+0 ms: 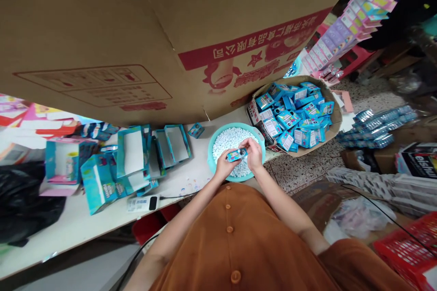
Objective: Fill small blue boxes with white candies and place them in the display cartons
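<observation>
A rust-brown buttoned garment [235, 236] lay nearest the camera, and the person's bare forearms were extended forward from it. A small blue container [237, 154] was held above a teal plastic basin [239, 126], pinched between the left hand [223, 166] and the right hand [253, 154]. Each grip was closed on it, one at either end, and its exact form was partly hidden by the fingers. It was judged to be light and stiff, with a smooth printed surface that might prove slippery, so its narrow ends appeared the surest place to take hold. White pellets [232, 142] were heaped in the basin directly beneath the hands; they looked light and easily scattered. A cardboard tray [336, 116] piled with small blue boxes [290, 118] stood just beyond the basin. Open blue display boxes [131, 152] were spread to the left on the white table [68, 232], near a small white device [143, 203] with a cable. A large brown carton with red printing [102, 32] filled the upper view and blocked much of what lay behind it. A red plastic crate [406, 248] sat at the lower right.
</observation>
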A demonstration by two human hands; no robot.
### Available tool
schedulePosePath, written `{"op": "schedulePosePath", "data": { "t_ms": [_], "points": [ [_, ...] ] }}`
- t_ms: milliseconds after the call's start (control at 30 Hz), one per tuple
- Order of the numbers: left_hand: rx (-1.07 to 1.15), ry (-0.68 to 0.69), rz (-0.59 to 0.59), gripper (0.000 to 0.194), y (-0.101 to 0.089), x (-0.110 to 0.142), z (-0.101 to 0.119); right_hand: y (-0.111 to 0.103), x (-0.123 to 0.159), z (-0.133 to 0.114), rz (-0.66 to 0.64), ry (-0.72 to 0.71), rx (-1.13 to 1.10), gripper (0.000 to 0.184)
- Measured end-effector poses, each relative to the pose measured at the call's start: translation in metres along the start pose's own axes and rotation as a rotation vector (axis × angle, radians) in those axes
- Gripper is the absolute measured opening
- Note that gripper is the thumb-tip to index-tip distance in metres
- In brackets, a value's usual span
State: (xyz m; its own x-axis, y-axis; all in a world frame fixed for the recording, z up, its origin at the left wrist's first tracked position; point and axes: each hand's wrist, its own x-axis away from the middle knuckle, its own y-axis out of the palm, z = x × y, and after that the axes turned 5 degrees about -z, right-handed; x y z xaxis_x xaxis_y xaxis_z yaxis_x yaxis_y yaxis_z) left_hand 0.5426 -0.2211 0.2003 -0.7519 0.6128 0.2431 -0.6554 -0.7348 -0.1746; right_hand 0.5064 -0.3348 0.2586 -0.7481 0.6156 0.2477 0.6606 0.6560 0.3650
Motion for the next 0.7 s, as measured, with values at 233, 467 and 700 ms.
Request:
{"op": "schedulePosePath", "data": {
  "t_ms": [233,467,700],
  "points": [
    [-0.021,0.046,0.050,0.040,-0.006,0.003,0.015,0.003,0.005,-0.004,0.018,-0.013,0.032,0.041],
    [0.064,-0.060,0.074,0.045,-0.004,0.004,0.014,0.005,0.010,0.002,-0.048,-0.052,0.060,0.040],
    [0.014,0.026,0.074,0.042,-0.011,0.007,0.017,0.003,0.014,0.001,-0.100,-0.177,0.247,0.025]
  ]
}}
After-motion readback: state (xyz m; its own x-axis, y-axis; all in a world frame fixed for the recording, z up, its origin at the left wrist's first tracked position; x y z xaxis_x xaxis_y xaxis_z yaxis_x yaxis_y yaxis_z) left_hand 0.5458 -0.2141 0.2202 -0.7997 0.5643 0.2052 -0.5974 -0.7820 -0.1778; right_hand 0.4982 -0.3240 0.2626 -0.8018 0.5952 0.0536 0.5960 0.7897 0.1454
